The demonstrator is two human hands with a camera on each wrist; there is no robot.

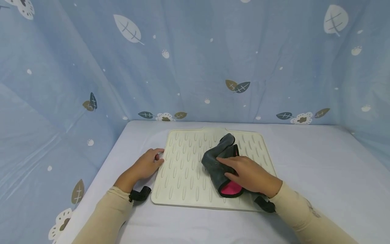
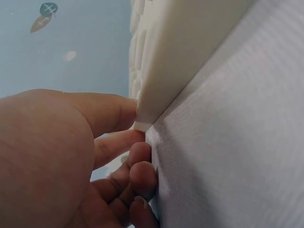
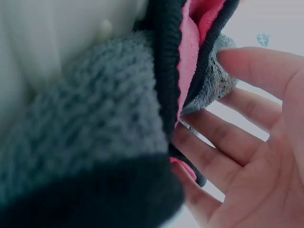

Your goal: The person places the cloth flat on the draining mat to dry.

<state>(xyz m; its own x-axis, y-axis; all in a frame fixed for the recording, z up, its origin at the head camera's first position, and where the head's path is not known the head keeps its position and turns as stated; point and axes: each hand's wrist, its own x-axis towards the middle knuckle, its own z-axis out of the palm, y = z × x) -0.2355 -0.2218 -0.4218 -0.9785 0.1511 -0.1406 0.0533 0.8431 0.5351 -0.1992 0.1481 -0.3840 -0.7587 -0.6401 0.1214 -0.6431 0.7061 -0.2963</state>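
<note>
A grey microfibre cloth [image 1: 214, 162], pink on its reverse and bound in black, lies bunched up on a cream drying mat [image 1: 186, 176] with raised oval ridges. My right hand [image 1: 250, 172] is over the cloth's right side and holds it, forefinger stretched across the top. Folds of the cloth [image 3: 95, 95] fill the right wrist view, where the right fingers [image 3: 223, 133] reach in against the pink layer. At the mat's left edge is my left hand [image 1: 147, 163], thumb and forefinger touching the rim. Its other fingers [image 2: 142, 178] are bent against the white tablecloth.
The mat rests on a white-covered table [image 1: 320, 162]. Behind and to the left hangs a blue curtain [image 1: 195, 61] printed with leaves and flowers. Black bands [image 1: 141, 194] are on both wrists, below beige sleeves [image 1: 105, 213].
</note>
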